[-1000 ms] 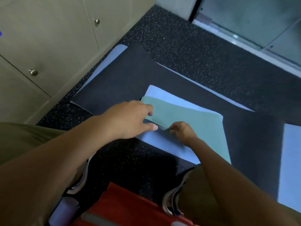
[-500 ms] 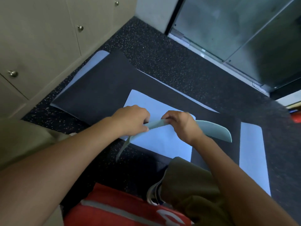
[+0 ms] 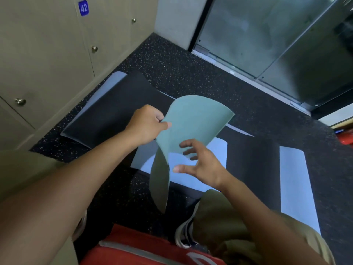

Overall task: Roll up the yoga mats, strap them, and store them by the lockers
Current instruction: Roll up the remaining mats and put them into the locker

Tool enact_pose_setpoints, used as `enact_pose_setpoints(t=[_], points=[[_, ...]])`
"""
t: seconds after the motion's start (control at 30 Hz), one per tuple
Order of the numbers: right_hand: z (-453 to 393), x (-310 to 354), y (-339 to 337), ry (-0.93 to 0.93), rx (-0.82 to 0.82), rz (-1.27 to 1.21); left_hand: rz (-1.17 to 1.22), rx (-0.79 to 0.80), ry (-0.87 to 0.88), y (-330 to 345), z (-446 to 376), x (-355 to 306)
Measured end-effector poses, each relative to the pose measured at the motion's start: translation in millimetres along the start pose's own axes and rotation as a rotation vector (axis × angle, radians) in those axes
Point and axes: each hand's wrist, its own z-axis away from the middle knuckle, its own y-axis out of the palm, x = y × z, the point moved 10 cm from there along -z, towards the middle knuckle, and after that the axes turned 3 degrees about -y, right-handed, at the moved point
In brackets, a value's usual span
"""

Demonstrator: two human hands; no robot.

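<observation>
A thin teal mat [image 3: 193, 123] is lifted off the floor and curves in the air. My left hand [image 3: 148, 124] pinches its left edge between thumb and fingers. Beside its lower edge hovers my right hand [image 3: 198, 163], fingers spread and loosely bent, holding nothing. Under them a light blue mat [image 3: 214, 169] lies flat on a dark mat [image 3: 107, 111] spread over the speckled floor. Another light blue mat [image 3: 294, 180] lies to the right.
Beige lockers [image 3: 47, 54] with round knobs line the left wall, one numbered 42. A glass door [image 3: 267, 39] closes the far right. My bent knees [image 3: 225, 226] and a red garment [image 3: 145, 249] fill the bottom of the view.
The teal mat went from lying flat to raised and curled in the air. My right hand let go of it; my left hand still holds its edge.
</observation>
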Motion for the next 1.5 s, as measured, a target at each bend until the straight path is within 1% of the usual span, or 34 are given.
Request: enact_pose_setpoints(t=[0.07, 0.2, 0.27, 0.33, 0.43, 0.5, 0.57, 0.67, 0.73, 0.8, 0.87, 0.97, 1.1, 1.17, 1.27, 1.33, 1.4, 1.5], points=[[4.4, -11.0, 11.4, 0.039, 0.061, 0.054, 0.075, -0.019, 0.002, -6.1, 0.7, -5.5], [11.1, -19.4, 25.8, 0.040, 0.119, 0.045, 0.255, -0.067, -0.020, -18.1, 4.8, -15.6], [11.1, -18.7, 23.8, 0.004, 0.076, 0.077, 0.295, -0.066, -0.029, -21.3, 5.0, -17.3], [10.3, -14.4, 10.7, -0.018, -0.048, 0.127, 0.286, -0.092, -0.032, -26.8, 4.4, -18.1], [12.3, -9.7, -16.1, 0.022, -0.238, 0.162, 0.163, -0.253, -0.055, -47.6, 5.9, -12.0], [12.8, -6.5, -31.4, 0.029, -0.324, 0.178, 0.087, -0.326, 0.021, -59.4, 13.0, -20.3], [13.1, 0.4, -44.1, 0.003, -0.397, 0.176, 0.065, -0.302, 0.107, -62.0, 17.2, -29.8], [15.8, 16.8, -57.9, -0.067, -0.468, 0.212, -0.011, -0.247, 0.166, -65.0, 31.2, -40.7], [17.2, 31.4, -65.8, -0.110, -0.490, 0.264, -0.077, -0.255, 0.186, -71.0, 41.2, -45.7], [15.6, 47.3, -71.3, -0.140, -0.484, 0.298, -0.235, -0.321, 0.163, -83.1, 52.2, -49.8], [16.7, 67.8, -76.6, -0.188, -0.486, 0.334, -0.312, -0.364, 0.204, -92.8, 64.2, -61.0], [28.2, 93.6, -86.9, -0.252, -0.516, 0.360, -0.329, -0.326, 0.299, -92.2, 83.7, -77.8], [53.8, 122.6, -100.5, -0.310, -0.563, 0.432, -0.436, -0.308, 0.363, -84.2, 110.3, -94.1], [67.9, 139.9, -106.9, -0.336, -0.579, 0.443, -0.467, -0.313, 0.398, -83.3, 123.8, -108.6], [90.4, 166.6, -111.8, -0.384, -0.605, 0.461, -0.608, -0.339, 0.515, -74.4, 144.2, -139.7], [107.9, 182.0, -113.1, -0.428, -0.628, 0.473, -0.617, -0.332, 0.562, -71.2, 156.5, -155.5], [123.3, 188.4, -116.0, -0.447, -0.637, 0.461, -0.619, -0.334, 0.578, -73.2, 167.2, -166.5], [146.6, 182.4, -124.7, -0.422, -0.624, 0.447, -0.680, -0.319, 0.586, -75.3, 187.6, -176.5]])
